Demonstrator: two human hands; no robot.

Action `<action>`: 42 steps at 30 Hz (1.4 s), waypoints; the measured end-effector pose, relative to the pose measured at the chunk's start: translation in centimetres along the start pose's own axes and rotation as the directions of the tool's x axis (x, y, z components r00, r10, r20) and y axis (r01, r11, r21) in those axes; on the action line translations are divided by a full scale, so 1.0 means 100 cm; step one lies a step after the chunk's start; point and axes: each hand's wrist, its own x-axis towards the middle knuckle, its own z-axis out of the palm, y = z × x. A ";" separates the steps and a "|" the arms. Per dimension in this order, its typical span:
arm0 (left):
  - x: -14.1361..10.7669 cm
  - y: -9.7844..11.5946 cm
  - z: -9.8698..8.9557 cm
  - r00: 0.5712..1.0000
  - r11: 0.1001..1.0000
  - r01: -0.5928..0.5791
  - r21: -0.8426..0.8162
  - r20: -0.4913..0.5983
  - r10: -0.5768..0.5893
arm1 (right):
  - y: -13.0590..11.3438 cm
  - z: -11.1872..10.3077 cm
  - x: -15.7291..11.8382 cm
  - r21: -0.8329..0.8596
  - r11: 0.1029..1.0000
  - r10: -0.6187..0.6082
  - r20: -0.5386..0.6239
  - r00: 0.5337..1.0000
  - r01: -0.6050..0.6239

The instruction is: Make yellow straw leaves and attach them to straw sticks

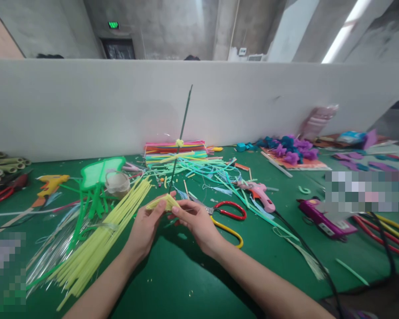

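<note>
Near the centre, my left hand (148,221) pinches the left side of a small folded yellow piece (166,203). The fingers of my right hand (194,219) are closed at the right side of the same piece. A thin dark green stem (185,114) rises from the piece, leaning slightly right, with a small pale yellow knot (179,143) partway up. Just beyond my right hand lie scissors with one red and one yellow handle (231,210). A bundle of yellow strips (103,241) lies left of my left hand.
A yellow glue gun (51,184) and green shape (101,170) lie left. Coloured strips (176,150) lie beyond my hands. To the right are a pink glue gun (261,195), a magenta device (327,219) and purple flowers (292,150). A white partition (86,106) borders the green table (173,283).
</note>
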 end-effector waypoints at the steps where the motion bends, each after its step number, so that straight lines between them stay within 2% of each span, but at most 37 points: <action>1: 0.000 0.000 0.000 1.000 1.000 0.008 -0.028 -0.002 -0.008 | 0.001 0.001 0.000 -0.026 0.999 -0.022 -0.017 1.000 0.022; 5: 0.001 0.005 -0.001 0.999 0.993 0.034 -0.115 0.005 -0.034 | 0.002 0.000 0.001 -0.087 0.995 -0.054 -0.041 0.998 0.050; 13: 0.002 0.013 -0.005 0.993 0.984 0.100 -0.148 0.075 -0.089 | 0.002 -0.003 0.002 0.004 1.000 -0.008 0.010 1.000 0.008; 17: 0.001 0.010 -0.006 0.994 0.979 0.091 -0.184 0.083 -0.077 | 0.001 -0.004 0.003 0.020 1.000 0.007 0.029 1.000 -0.007; 24: 0.002 0.008 -0.005 0.991 0.978 0.118 -0.174 0.082 -0.105 | 0.001 -0.010 0.007 0.042 0.999 0.009 0.022 1.000 -0.010; 32: 0.005 0.008 -0.008 0.992 0.981 0.116 -0.157 0.057 -0.109 | 0.003 -0.014 0.009 0.038 0.998 0.055 0.092 0.994 -0.059; 35: 0.005 0.007 -0.009 0.994 0.986 0.104 -0.134 0.061 -0.096 | 0.001 -0.018 0.012 0.059 0.997 0.042 0.055 0.998 -0.045; 38: 0.006 0.004 -0.013 0.984 0.982 0.165 -0.088 0.084 -0.157 | -0.003 -0.025 0.018 0.085 0.996 0.037 -0.006 0.999 -0.036; 42: 0.010 -0.002 -0.020 0.951 0.950 0.300 -0.084 0.100 -0.291 | -0.002 -0.034 0.027 0.145 0.989 0.040 0.004 0.999 -0.040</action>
